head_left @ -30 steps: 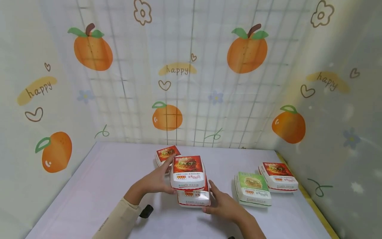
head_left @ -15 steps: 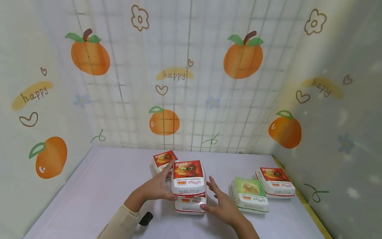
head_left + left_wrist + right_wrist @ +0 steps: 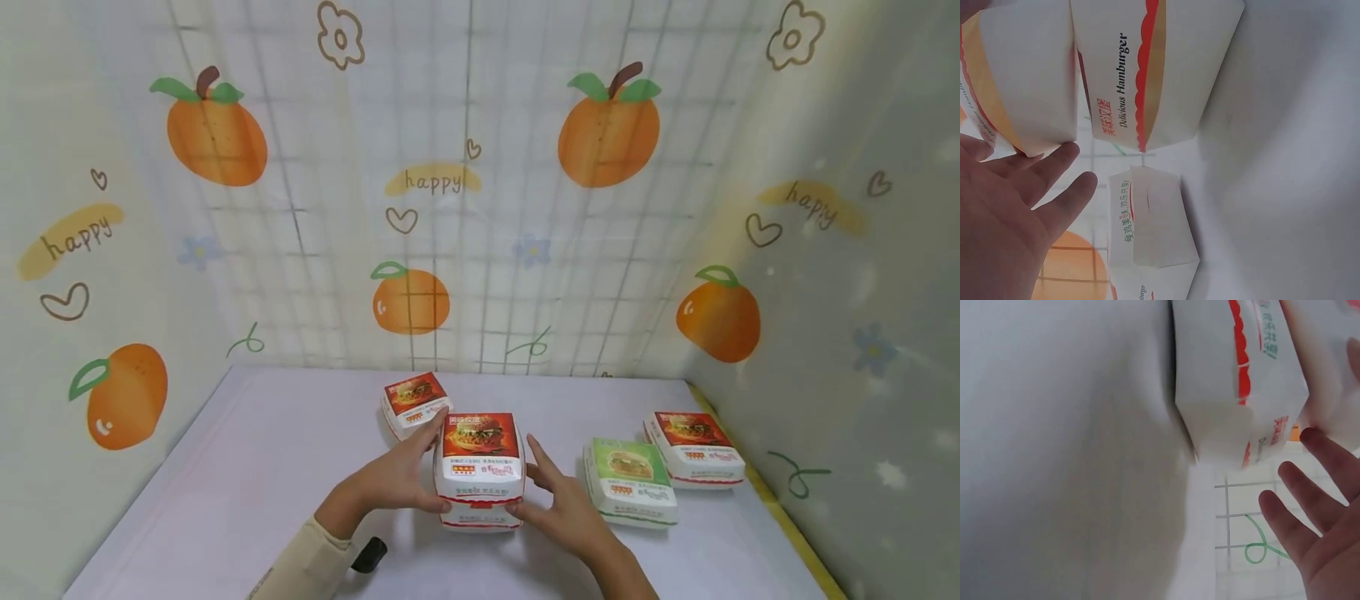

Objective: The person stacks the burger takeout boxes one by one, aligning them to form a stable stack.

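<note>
Two red-and-white hamburger boxes stand one above the other at mid-table in the head view. My left hand (image 3: 393, 475) grips the upper hamburger box (image 3: 480, 454) from its left side, thumb at the front and fingers toward the back. On the opposite side my right hand (image 3: 562, 508) holds the same box, its thumb at the front lower corner. The lower hamburger box (image 3: 480, 521) sits on the table, mostly covered from above. In the left wrist view the upper box (image 3: 1029, 75) is very close to the lower box (image 3: 1166, 69); whether they touch fully cannot be told.
Behind my left hand is another red hamburger box (image 3: 415, 404). To the right lie a green hamburger box (image 3: 632, 482) and a red one (image 3: 696, 450) beside it. A black object (image 3: 369, 555) shows by the left sleeve. Printed curtains (image 3: 495, 333) enclose the table.
The upper box has come down and nearer, covering more of the lower box. My right hand has moved from the lower box up to the upper one. The left hand keeps its grip.
</note>
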`<state>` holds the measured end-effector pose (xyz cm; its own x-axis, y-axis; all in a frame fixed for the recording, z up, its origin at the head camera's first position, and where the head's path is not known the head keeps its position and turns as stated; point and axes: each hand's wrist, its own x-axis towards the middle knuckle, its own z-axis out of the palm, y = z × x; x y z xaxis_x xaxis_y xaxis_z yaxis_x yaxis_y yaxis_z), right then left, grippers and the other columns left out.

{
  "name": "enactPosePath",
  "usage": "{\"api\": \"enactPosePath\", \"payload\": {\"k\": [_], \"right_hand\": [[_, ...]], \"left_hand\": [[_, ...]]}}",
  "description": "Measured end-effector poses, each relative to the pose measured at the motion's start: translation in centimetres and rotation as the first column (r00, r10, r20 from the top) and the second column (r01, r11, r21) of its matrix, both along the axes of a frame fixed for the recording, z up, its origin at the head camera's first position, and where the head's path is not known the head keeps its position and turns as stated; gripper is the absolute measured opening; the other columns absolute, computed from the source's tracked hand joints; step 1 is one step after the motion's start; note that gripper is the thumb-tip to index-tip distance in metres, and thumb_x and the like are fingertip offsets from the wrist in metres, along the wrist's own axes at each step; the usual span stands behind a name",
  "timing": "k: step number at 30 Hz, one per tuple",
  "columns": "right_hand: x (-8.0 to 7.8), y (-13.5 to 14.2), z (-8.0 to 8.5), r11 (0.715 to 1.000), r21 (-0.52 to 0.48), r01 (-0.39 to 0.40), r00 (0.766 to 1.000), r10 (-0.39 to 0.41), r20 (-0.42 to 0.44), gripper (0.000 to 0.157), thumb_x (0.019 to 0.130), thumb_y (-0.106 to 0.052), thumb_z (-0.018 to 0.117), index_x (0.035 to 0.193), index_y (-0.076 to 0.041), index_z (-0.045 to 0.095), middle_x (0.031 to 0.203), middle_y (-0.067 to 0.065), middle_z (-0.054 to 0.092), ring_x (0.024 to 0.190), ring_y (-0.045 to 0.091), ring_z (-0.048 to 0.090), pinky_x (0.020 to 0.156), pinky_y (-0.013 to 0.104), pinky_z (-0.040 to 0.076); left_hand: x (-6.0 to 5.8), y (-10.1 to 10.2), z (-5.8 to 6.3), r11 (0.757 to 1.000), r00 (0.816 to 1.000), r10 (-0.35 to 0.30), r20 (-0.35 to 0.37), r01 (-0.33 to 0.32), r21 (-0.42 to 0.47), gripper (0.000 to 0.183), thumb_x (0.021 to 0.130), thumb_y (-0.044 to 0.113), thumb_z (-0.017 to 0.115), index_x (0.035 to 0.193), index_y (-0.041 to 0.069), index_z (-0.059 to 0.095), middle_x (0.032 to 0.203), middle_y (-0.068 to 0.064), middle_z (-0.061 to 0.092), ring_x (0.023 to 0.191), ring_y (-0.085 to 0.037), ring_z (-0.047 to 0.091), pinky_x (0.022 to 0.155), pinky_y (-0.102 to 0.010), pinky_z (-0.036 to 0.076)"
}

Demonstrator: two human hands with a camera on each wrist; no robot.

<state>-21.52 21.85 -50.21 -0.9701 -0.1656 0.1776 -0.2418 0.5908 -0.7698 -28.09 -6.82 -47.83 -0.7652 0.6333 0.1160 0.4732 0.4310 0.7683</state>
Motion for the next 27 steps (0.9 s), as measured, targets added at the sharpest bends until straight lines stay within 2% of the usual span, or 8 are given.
{"api": "enactPosePath", "payload": {"k": [4, 10, 14, 19, 23, 27], "right_hand": [[-0.4, 0.1, 0.3, 1.0, 0.029, 0.01, 1.0, -0.01, 0.003, 0.102, 0.073, -0.042, 0.082, 0.155, -0.035, 0.022, 0.128, 0.002, 0.063, 0.125, 0.026, 0.052, 0.102, 0.06, 0.035], [-0.8, 0.0, -0.3, 0.998, 0.051, 0.032, 0.999, -0.034, 0.042, 0.101, 0.072, -0.049, 0.081, 0.155, -0.03, 0.027, 0.132, 0.006, 0.06, 0.121, 0.034, 0.054, 0.097, 0.061, 0.039], [-0.8, 0.0, -0.6, 0.998, 0.056, 0.017, 0.999, -0.019, 0.039, 0.097, 0.073, -0.052, 0.08, 0.154, -0.028, 0.03, 0.138, 0.006, 0.055, 0.118, 0.035, 0.056, 0.094, 0.055, 0.046], [-0.7, 0.0, -0.4, 1.0, 0.018, -0.018, 1.0, 0.019, -0.011, 0.099, 0.073, -0.046, 0.082, 0.154, -0.026, 0.03, 0.145, 0.0, 0.047, 0.127, 0.024, 0.049, 0.097, 0.047, 0.046], [-0.7, 0.0, 0.1, 1.0, 0.007, -0.016, 1.0, 0.016, -0.005, 0.101, 0.073, -0.048, 0.082, 0.155, -0.026, 0.027, 0.15, -0.001, 0.041, 0.128, 0.025, 0.047, 0.097, 0.048, 0.046], [-0.5, -0.2, 0.3, 1.0, 0.026, -0.015, 1.0, 0.015, -0.004, 0.103, 0.072, -0.056, 0.08, 0.155, -0.031, 0.025, 0.15, 0.0, 0.04, 0.128, 0.027, 0.048, 0.096, 0.048, 0.046]], "left_hand": [[-0.1, 0.2, 0.2, 1.0, 1.0, -0.007, -0.017, 0.007, 0.007, 0.13, 0.063, 0.051, 0.087, 0.155, 0.037, -0.004, 0.158, 0.005, 0.017, 0.138, -0.02, 0.032, 0.109, -0.05, 0.031], [-0.3, 0.2, 0.0, 1.0, 1.0, 0.001, 0.007, -0.001, -0.007, 0.131, 0.063, 0.05, 0.087, 0.155, 0.037, -0.006, 0.158, 0.006, 0.016, 0.139, -0.018, 0.031, 0.11, -0.05, 0.029], [-0.1, 0.0, -0.4, 1.0, 1.0, 0.002, 0.028, -0.002, 0.01, 0.13, 0.064, 0.055, 0.086, 0.154, 0.04, -0.006, 0.159, 0.008, 0.013, 0.139, -0.018, 0.03, 0.11, -0.051, 0.029], [0.2, -0.5, -0.4, 1.0, 1.0, 0.008, 0.021, -0.008, 0.028, 0.116, 0.073, 0.057, 0.078, 0.154, 0.043, -0.003, 0.159, 0.003, 0.018, 0.14, -0.021, 0.03, 0.108, -0.056, 0.03], [0.2, -0.7, -0.4, 1.0, 0.999, 0.028, 0.021, -0.028, 0.005, 0.106, 0.079, 0.061, 0.07, 0.154, 0.044, -0.002, 0.158, 0.001, 0.023, 0.14, -0.022, 0.03, 0.105, -0.06, 0.031], [0.1, -0.6, -1.0, 1.0, 0.999, 0.027, 0.024, -0.027, 0.005, 0.105, 0.078, 0.062, 0.07, 0.154, 0.044, -0.001, 0.158, 0.007, 0.021, 0.139, -0.019, 0.031, 0.106, -0.056, 0.034]]}}
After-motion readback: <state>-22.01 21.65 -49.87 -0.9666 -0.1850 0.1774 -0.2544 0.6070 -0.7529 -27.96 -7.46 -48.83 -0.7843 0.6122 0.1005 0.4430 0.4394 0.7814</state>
